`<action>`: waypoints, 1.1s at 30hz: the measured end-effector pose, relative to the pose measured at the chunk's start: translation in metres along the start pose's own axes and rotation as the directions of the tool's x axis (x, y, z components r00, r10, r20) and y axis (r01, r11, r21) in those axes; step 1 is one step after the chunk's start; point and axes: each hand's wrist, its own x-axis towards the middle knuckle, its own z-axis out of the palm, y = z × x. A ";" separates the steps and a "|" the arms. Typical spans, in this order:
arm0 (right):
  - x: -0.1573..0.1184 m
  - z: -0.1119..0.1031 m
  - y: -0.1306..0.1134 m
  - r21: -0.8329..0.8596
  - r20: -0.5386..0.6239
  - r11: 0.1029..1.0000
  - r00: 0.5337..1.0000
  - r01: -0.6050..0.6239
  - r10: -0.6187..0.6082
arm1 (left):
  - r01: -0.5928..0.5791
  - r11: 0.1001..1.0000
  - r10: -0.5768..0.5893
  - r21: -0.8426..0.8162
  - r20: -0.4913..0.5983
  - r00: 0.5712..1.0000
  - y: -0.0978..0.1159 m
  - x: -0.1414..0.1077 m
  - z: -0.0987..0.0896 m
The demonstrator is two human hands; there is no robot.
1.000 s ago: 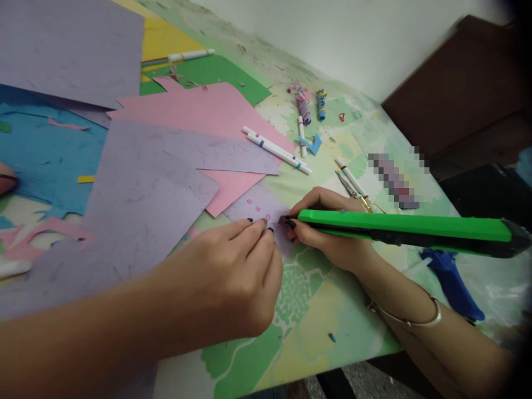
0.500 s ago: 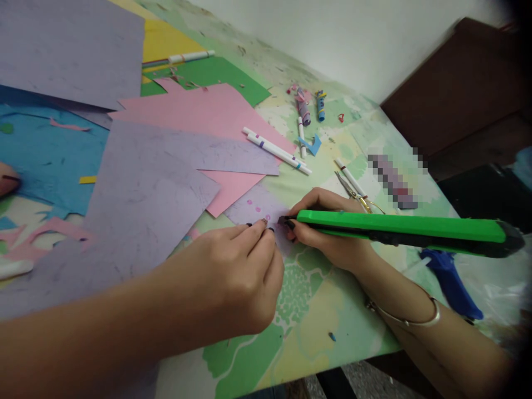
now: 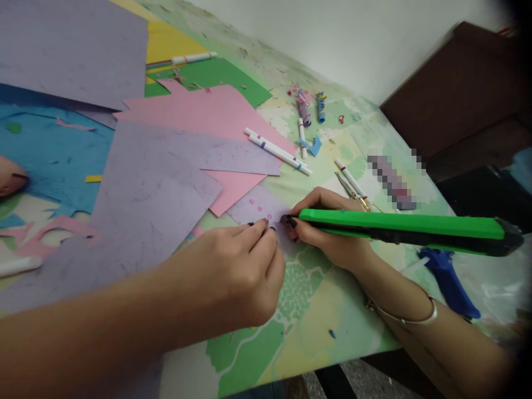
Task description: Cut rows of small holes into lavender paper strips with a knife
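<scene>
My right hand (image 3: 332, 233) is closed around a green and black cutter (image 3: 399, 224), its tip over a small purple paper piece (image 3: 253, 202). Small pink marks show on that piece. Just left of the cutter's tip, my left hand (image 3: 245, 266) has its fingers pressed together at the paper; whatever they may pinch is hidden beneath them. A pink sheet (image 3: 199, 113) and a larger purple sheet (image 3: 153, 188) lie beyond my left hand. Two white markers (image 3: 278, 152) rest across the sheets.
Scissors (image 3: 352, 194) lie by another marker (image 3: 350, 178). A blue glue gun (image 3: 451, 282) is at the right. Two small paper rolls (image 3: 304, 108) (image 3: 321, 107) stand farther back. Part of a person's hand (image 3: 11, 176) shows at the left edge.
The view has shifted slightly, so the sheets at the left appear a little farther right. Both hands and the cutter keep nearly the same places.
</scene>
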 end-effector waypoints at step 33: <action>0.000 0.005 -0.011 -0.155 -0.045 0.988 0.999 -0.002 -0.005 | 0.011 1.000 -0.011 0.005 -0.013 1.000 0.001 -0.002 0.001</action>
